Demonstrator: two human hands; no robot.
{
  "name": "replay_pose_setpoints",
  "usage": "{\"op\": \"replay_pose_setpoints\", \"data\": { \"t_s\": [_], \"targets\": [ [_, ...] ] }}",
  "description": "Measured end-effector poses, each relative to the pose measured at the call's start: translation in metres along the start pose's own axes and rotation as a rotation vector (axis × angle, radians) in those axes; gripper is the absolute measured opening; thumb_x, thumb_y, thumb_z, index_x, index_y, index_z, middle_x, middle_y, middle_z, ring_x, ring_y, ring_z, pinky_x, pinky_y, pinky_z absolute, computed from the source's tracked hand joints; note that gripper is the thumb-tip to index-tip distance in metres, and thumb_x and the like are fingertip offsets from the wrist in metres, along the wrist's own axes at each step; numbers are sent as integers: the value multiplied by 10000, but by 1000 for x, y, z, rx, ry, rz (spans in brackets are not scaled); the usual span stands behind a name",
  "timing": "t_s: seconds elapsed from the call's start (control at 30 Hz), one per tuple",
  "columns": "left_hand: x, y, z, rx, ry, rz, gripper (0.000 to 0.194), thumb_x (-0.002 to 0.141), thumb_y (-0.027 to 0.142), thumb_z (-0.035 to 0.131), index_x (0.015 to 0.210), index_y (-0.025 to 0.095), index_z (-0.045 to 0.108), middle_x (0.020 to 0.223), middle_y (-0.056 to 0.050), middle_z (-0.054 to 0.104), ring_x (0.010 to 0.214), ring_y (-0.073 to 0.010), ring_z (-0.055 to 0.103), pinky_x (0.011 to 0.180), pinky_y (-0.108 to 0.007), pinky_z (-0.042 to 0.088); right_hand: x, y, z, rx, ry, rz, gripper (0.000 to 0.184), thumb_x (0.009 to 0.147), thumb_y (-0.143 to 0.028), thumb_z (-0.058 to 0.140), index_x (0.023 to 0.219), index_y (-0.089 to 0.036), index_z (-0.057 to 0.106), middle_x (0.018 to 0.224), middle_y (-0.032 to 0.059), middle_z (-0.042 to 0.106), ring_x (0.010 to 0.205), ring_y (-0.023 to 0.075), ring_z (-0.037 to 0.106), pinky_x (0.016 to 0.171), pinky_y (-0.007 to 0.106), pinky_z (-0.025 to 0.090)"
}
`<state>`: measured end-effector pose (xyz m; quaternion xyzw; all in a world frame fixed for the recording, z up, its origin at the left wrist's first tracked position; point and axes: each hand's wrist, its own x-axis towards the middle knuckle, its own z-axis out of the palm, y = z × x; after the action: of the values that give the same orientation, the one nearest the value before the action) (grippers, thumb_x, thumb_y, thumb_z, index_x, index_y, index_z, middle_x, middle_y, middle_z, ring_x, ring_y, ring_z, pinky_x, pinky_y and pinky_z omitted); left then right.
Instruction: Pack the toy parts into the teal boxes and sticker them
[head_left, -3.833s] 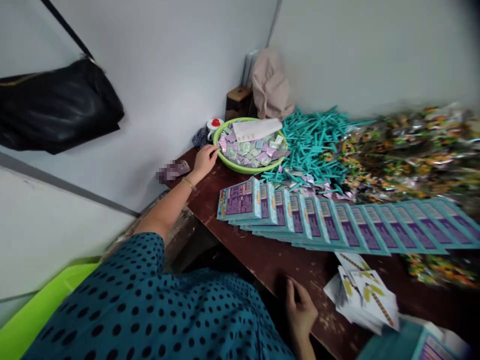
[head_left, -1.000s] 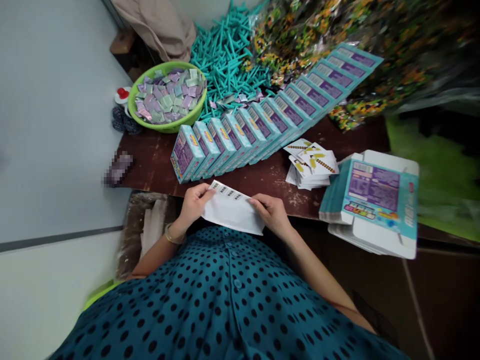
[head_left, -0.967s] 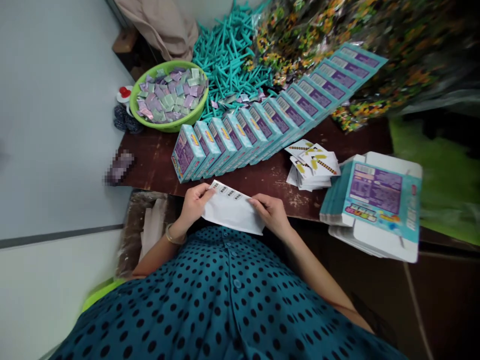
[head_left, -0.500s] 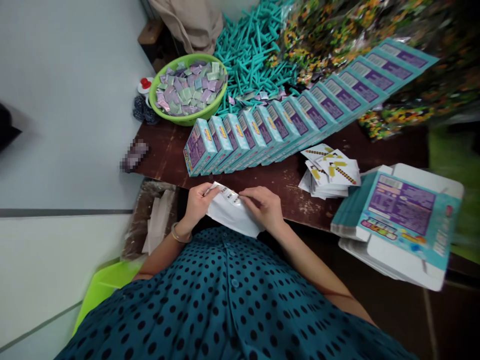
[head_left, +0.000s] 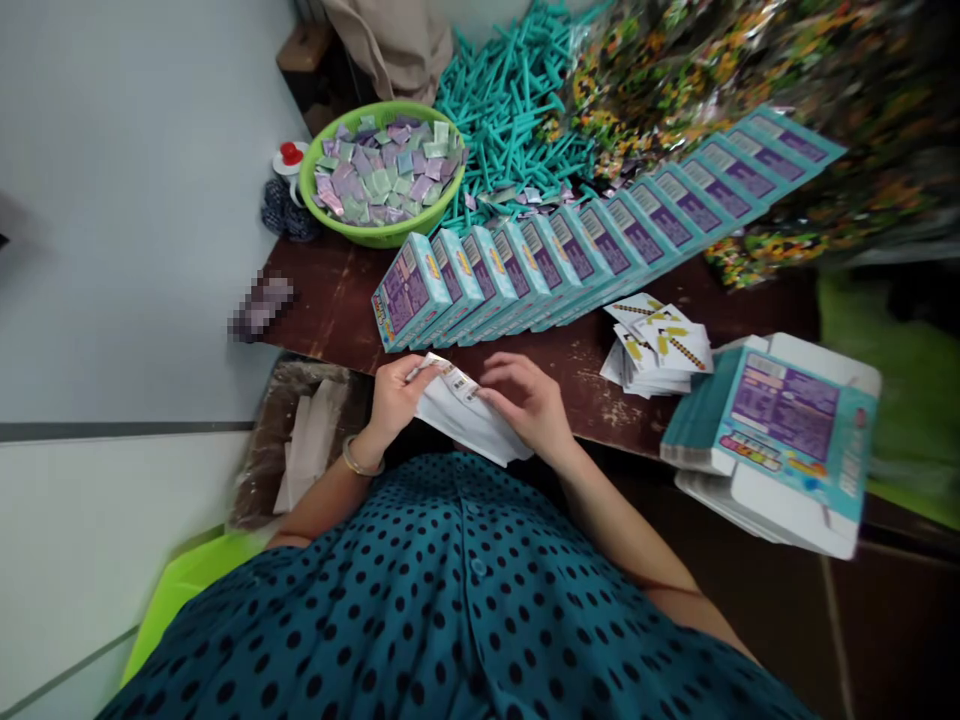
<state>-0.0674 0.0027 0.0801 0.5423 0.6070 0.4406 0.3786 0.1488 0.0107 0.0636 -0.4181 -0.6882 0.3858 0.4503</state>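
My left hand point(head_left: 397, 400) pinches the upper left corner of a white sheet of printed labels point(head_left: 480, 425) in front of my chest. A row of small black-printed labels runs along its upper edge, and the sheet is bent there. My right hand point(head_left: 531, 405) is at the sheet's upper right end, its thumb tip on the label row and its fingers curled above. Whether a label is between those fingertips is too small to tell. Just beyond the hands, a slanting row of teal and purple boxes point(head_left: 517, 285) stands on the dark red table point(head_left: 337, 320).
A green basket point(head_left: 379, 235) of small sachets stands at the back left, beside teal sticks point(head_left: 502, 110). Bagged colourful pieces point(head_left: 660, 80) are behind the boxes. Printed cards point(head_left: 660, 345) and flattened cartons point(head_left: 795, 430) lie at right. An open carton point(head_left: 262, 450) is below at left.
The label sheet, earlier lying on the basket, is now in my hands. Over the last second its printed edge has bent, and my right fingers have lifted and spread a little from its corner.
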Motion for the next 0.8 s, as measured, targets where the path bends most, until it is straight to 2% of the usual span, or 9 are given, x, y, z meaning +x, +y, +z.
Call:
{"op": "replay_pose_setpoints", "data": {
  "t_s": [0.07, 0.13, 0.2, 0.3, 0.4, 0.5, 0.6, 0.7, 0.8],
  "targets": [
    [0, -4, -2, -20, 12, -24, 348, 843, 463, 719, 664, 167, 682, 581, 39, 533, 571, -102, 437, 534, -225, 347, -4, -5, 0, -175, 19, -143, 102, 940, -336, 701, 892, -253, 737, 1065, 61, 757, 1018, 236, 710, 979, 460, 555],
    [0, -7, -4, -45, 23, -57, 355, 843, 469, 719, 664, 165, 676, 577, 42, 525, 559, -98, 425, 518, -225, 334, -8, -12, 0, -281, 17, -327, 46, 925, -277, 712, 894, -286, 745, 1044, 28, 775, 1002, 241, 716, 1043, 514, 511],
    [-1, -8, -6, -66, 23, -69, 344, 844, 468, 720, 687, 164, 690, 583, 42, 536, 556, -97, 428, 516, -224, 333, -8, -17, 0, -251, -18, -419, 62, 910, -266, 727, 940, -315, 751, 1108, 10, 772, 1081, 258, 706, 1116, 550, 456],
    [-3, -8, -7, -72, 8, -46, 323, 845, 455, 719, 709, 162, 711, 591, 40, 558, 560, -98, 443, 527, -224, 339, 0, -16, 8, -31, -30, -232, 278, 946, -311, 687, 1223, -320, 704, 1316, 51, 700, 1217, 265, 663, 1112, 515, 487],
    [-7, -7, -8, -68, -3, -41, 316, 840, 447, 725, 705, 162, 719, 595, 36, 578, 565, -101, 455, 536, -226, 345, 6, -9, 22, 83, -22, -48, 528, 958, -328, 673, 1470, -297, 545, 1217, 69, 732, 1116, 235, 705, 1056, 470, 542],
    [-9, -7, -9, -84, -6, -71, 317, 840, 464, 724, 740, 164, 738, 617, 33, 599, 574, -104, 465, 542, -227, 356, 2, -15, 29, 36, 42, -58, 478, 957, -285, 666, 1428, -313, 590, 983, 24, 764, 991, 215, 722, 1090, 487, 518],
    [-9, -7, -12, -82, 23, -95, 365, 832, 490, 727, 675, 163, 696, 570, 41, 528, 552, -99, 421, 514, -231, 318, 0, -28, 26, 177, 22, -87, 547, 949, -268, 686, 1469, -351, 539, 928, 1, 750, 938, 202, 725, 1114, 500, 504],
    [-10, -4, -12, -65, 24, -76, 388, 827, 495, 729, 637, 164, 663, 556, 45, 485, 547, -95, 389, 509, -235, 286, 10, -32, 27, 311, 9, -69, 717, 941, -332, 709, 1576, -370, 376, 1094, 32, 733, 992, 206, 723, 1045, 472, 562],
    [-12, -2, -10, -51, 9, -50, 380, 829, 474, 723, 623, 166, 638, 561, 48, 471, 554, -93, 376, 521, -236, 283, 19, -30, 36, 258, 8, -70, 774, 932, -376, 719, 1600, -361, 329, 1249, 66, 673, 927, 186, 722, 928, 412, 616]
  ]
}}
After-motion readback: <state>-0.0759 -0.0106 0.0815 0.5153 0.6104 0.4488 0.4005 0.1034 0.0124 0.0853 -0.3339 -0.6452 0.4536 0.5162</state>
